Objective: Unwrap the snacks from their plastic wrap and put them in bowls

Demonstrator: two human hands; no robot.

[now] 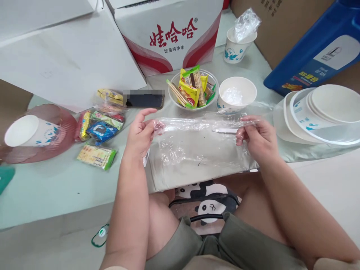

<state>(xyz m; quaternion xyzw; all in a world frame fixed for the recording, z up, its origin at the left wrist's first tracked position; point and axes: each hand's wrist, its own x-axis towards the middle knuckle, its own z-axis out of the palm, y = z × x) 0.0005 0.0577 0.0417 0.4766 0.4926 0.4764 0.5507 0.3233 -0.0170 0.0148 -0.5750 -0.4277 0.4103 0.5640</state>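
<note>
A sheet of clear plastic film [194, 123] is stretched between my two hands over the front of the table. My left hand [142, 133] pinches its left end between thumb and fingers, the index finger raised. At the opposite end my right hand [254, 137] grips the film with thumb and fingers closed. Behind the film, close to my right fingers, lies a slim white tool [225, 131], partly hidden. Just beyond stand a clear bowl [172, 100] of wrapped snacks [191, 88] and a paper cup [239, 84] with crumpled clear plastic [232, 96] inside.
Left are packaged snacks [102, 129], a phone [144, 100] and a tipped paper cup [30, 131] on a reddish basket [66, 131]. Stacked tubs [295, 118], a blue jug [306, 56] and another film-filled cup [239, 47] stand right. Cartons [168, 37] line the back.
</note>
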